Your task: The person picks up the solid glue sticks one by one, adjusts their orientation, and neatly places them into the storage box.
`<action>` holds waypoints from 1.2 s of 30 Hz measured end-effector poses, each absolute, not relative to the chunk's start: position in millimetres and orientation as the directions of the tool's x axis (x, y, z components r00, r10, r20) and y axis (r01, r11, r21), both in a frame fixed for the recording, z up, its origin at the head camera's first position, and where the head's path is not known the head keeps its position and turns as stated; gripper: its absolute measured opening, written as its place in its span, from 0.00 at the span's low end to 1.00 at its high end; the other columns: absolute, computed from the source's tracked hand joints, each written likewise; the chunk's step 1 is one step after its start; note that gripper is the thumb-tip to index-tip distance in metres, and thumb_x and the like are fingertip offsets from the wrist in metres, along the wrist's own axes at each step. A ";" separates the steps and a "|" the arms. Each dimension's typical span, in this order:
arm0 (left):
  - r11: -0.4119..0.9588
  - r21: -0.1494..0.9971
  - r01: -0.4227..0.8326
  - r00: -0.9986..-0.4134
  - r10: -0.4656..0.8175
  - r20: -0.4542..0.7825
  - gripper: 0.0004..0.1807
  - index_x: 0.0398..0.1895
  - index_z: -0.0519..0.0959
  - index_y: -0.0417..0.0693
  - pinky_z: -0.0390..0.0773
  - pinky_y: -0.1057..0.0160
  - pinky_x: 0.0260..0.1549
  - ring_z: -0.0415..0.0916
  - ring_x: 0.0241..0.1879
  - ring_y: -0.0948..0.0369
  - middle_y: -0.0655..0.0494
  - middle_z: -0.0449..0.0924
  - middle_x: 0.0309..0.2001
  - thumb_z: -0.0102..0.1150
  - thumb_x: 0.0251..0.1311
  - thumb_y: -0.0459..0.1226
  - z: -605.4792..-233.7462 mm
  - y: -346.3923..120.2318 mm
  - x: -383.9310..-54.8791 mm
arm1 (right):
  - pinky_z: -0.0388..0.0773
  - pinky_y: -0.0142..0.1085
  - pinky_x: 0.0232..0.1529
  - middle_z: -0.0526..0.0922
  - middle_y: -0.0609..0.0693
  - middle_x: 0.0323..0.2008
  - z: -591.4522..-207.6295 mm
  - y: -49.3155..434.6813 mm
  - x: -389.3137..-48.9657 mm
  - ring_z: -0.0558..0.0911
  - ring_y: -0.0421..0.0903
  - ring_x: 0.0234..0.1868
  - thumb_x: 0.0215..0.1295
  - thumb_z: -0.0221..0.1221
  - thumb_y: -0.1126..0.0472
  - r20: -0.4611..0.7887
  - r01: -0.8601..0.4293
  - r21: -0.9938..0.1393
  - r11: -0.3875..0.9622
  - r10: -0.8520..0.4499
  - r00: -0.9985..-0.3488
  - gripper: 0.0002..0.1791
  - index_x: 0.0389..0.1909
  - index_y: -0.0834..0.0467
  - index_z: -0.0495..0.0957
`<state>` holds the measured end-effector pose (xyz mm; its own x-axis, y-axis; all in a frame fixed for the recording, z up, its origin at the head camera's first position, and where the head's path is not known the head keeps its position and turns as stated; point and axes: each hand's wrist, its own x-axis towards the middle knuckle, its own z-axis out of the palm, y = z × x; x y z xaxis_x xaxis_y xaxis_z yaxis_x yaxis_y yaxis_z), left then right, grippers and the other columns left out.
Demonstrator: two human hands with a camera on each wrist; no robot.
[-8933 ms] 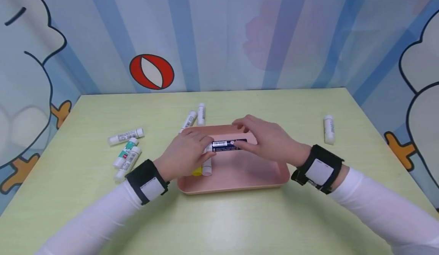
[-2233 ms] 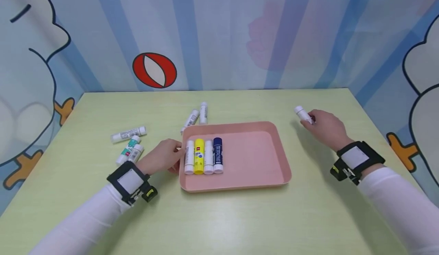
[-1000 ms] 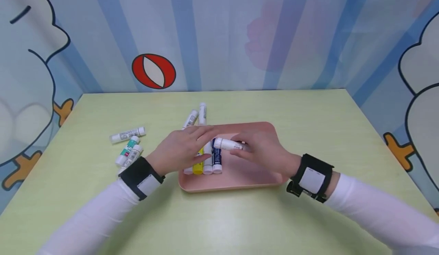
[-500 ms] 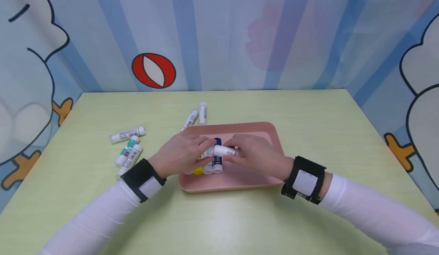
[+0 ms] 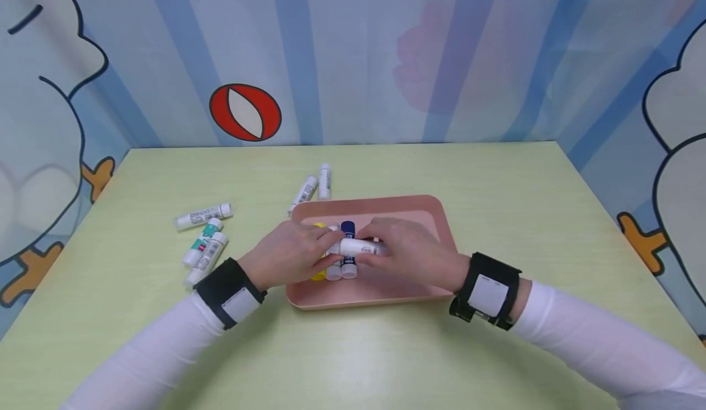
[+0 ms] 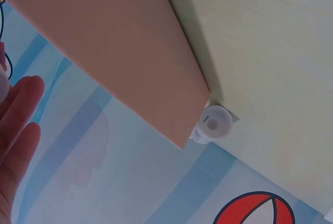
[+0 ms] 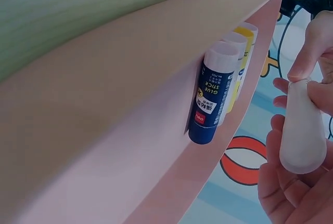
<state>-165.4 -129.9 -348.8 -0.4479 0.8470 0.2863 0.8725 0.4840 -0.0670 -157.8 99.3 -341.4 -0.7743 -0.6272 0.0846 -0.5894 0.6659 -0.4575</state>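
A white glue stick is held level above the pink tray. My right hand grips its right end, while the thumb and fingers of my left hand pinch the other end. In the right wrist view both hands meet on this white glue stick. Beneath them in the tray lies a row with a navy glue stick, a white one and a yellow one. Another white stick at the row's left is hidden by my left hand in the head view.
Left of the tray on the table lie a white glue stick, a green-and-white one and another white one. Two white glue sticks lie behind the tray's far left corner.
My right hand picked up the white glue stick from the table's right side and carried it left over the tray. My left hand left the tray's edge and took its other end.
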 end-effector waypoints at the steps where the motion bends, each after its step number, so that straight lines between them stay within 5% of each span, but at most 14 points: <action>1: 0.487 -0.067 0.871 -0.450 0.845 0.288 0.17 0.41 0.71 0.45 0.67 0.74 0.22 0.69 0.22 0.65 0.58 0.77 0.27 0.61 0.53 0.45 -349.0 -130.1 -165.3 | 0.70 0.27 0.31 0.74 0.35 0.32 -341.2 99.2 -157.6 0.71 0.32 0.29 0.54 0.61 0.47 0.087 -0.588 -0.462 0.664 -0.626 -0.775 0.15 0.42 0.47 0.76; 13: 0.606 -0.004 0.796 -0.567 0.747 0.348 0.15 0.36 0.72 0.48 0.55 0.70 0.10 0.50 0.08 0.69 0.65 0.54 0.11 0.59 0.53 0.48 -348.9 -137.1 -164.9 | 0.71 0.33 0.33 0.76 0.41 0.36 -340.1 107.9 -164.7 0.72 0.40 0.34 0.59 0.56 0.45 0.202 -0.497 -0.676 0.544 -0.512 -0.835 0.20 0.47 0.53 0.75; 23: 0.659 0.056 0.750 -0.599 0.642 0.479 0.21 0.42 0.76 0.47 0.58 0.71 0.11 0.55 0.10 0.70 0.60 0.73 0.18 0.64 0.47 0.49 -349.2 -133.3 -163.7 | 0.76 0.44 0.35 0.80 0.53 0.38 -335.2 102.8 -165.8 0.80 0.50 0.37 0.60 0.57 0.50 0.001 -0.081 -0.955 0.284 -0.272 -0.962 0.21 0.48 0.60 0.72; 36: 0.678 0.062 0.733 -0.603 0.605 0.520 0.20 0.36 0.76 0.47 0.57 0.71 0.11 0.55 0.10 0.70 0.64 0.66 0.14 0.66 0.45 0.49 -349.1 -125.7 -158.1 | 0.73 0.36 0.43 0.78 0.53 0.44 -332.9 92.7 -160.1 0.79 0.46 0.43 0.54 0.61 0.51 -0.087 0.077 -0.995 0.065 -0.167 -0.982 0.29 0.52 0.60 0.64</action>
<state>-158.1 -125.7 -349.1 -0.6033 0.6048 0.5198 0.7327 0.6778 0.0617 -160.1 92.7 -332.9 -0.9822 -0.1665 -0.0871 0.0772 0.0650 -0.9949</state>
